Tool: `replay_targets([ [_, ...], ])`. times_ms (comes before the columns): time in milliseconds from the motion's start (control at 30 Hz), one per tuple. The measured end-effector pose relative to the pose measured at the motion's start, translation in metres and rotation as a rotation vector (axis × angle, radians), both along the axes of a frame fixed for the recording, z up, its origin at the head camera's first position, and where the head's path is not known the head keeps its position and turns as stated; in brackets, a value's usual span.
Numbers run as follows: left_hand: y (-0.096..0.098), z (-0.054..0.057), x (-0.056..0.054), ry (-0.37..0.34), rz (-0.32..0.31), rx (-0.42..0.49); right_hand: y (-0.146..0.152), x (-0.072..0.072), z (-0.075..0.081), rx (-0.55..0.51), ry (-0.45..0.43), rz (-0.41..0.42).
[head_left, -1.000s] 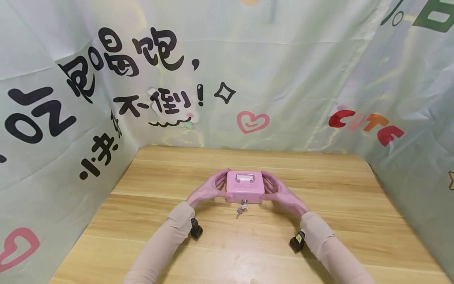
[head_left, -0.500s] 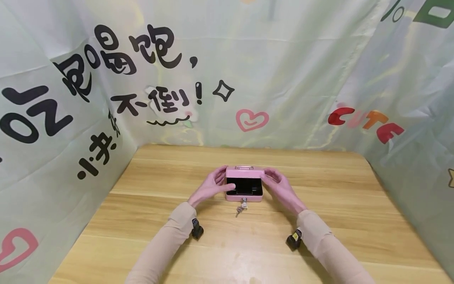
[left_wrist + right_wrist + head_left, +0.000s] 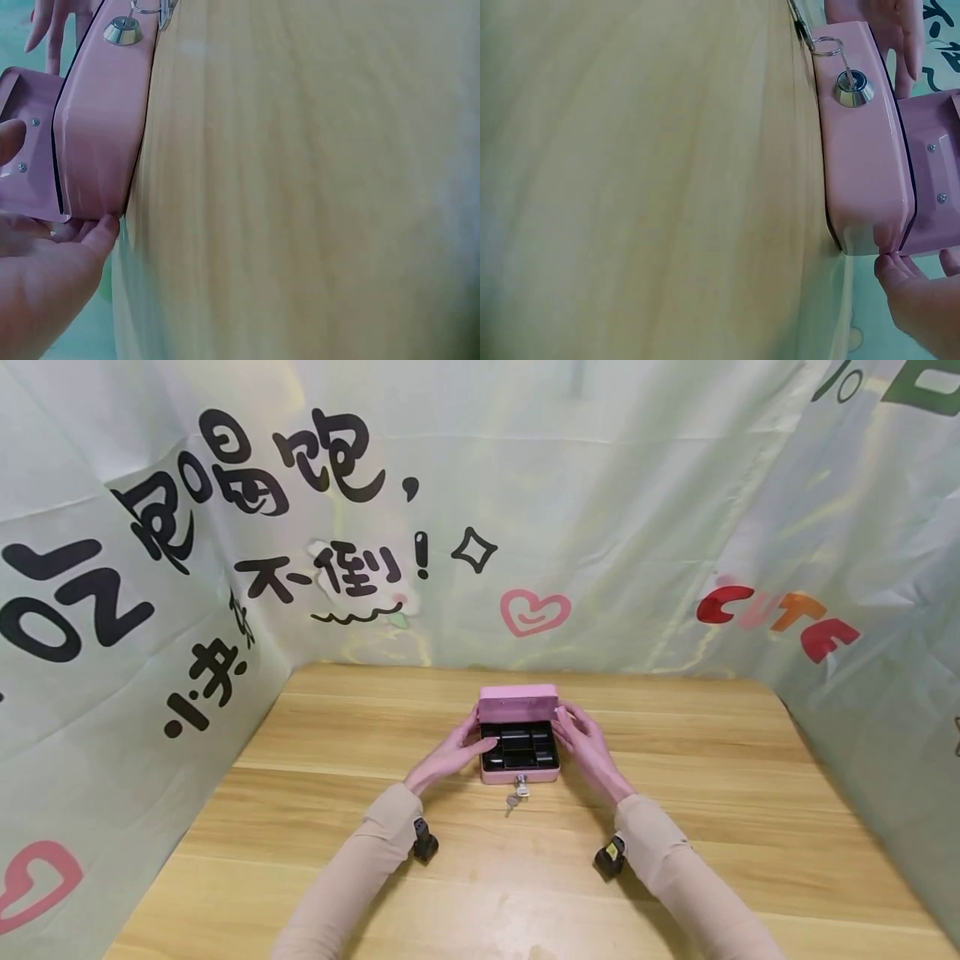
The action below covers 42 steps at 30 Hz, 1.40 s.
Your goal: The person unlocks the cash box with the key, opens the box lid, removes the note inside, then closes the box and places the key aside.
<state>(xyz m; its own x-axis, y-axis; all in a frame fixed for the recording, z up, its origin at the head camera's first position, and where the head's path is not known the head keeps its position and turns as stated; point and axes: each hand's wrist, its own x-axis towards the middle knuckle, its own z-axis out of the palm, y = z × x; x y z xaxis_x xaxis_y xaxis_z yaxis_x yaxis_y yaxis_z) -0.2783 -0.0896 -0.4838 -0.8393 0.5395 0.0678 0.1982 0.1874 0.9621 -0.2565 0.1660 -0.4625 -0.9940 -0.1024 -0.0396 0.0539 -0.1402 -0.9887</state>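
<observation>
A small pink cash box stands on the table with its lid raised at the back. Inside lies a black divided tray. My left hand grips the box's left side, thumb over the rim and fingers against the outer wall. My right hand touches the right side, its thumb by the lid's corner and its fingers extended. Close up in the right wrist view, fingertips meet the box's end wall near the seam. A key sits in the silver lock at the front, with another key hanging from its ring.
The wooden table runs back to a printed fabric curtain, which also rises along both sides. A small black camera is strapped at the left wrist and another black camera at the right.
The lid has swung up and back from closed, baring the black tray. My right hand has shifted slightly upward with the lid; my left has stayed at the box's left side.
</observation>
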Motion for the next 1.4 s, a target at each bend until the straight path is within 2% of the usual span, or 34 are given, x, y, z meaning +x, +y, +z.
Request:
replay_targets([
  [100, 0.001, 0.0, 0.0, -0.019, -0.011, 0.021, 0.002, 0.001, 0.0, 0.018, 0.007, 0.031],
  [333, 0.001, 0.003, 0.004, -0.129, -0.052, 0.051, 0.009, 0.003, 0.0, 0.093, 0.001, 0.041],
  [467, 0.002, 0.002, 0.007, -0.125, -0.065, 0.045, 0.01, 0.006, 0.0, 0.131, 0.017, 0.051],
  [533, 0.002, 0.002, 0.008, -0.116, -0.064, 0.034, 0.009, 0.008, 0.0, 0.198, 0.039, 0.024],
  [700, 0.004, 0.001, 0.009, -0.112, -0.071, 0.026, 0.008, 0.01, 0.0, 0.391, 0.107, -0.11],
  [833, 0.004, 0.002, 0.01, -0.099, -0.082, 0.033, 0.009, 0.01, 0.003, 0.425, 0.143, -0.133],
  [967, 0.004, 0.003, 0.011, -0.106, -0.082, 0.015, 0.01, 0.01, 0.005, 0.476, 0.181, -0.091],
  [1200, 0.003, 0.005, 0.014, -0.164, -0.049, -0.045, 0.008, 0.007, 0.006, 0.553, 0.373, 0.048],
  [1400, 0.002, 0.004, 0.014, -0.163, -0.045, -0.046, 0.004, 0.004, 0.008, 0.623, 0.422, 0.149],
])
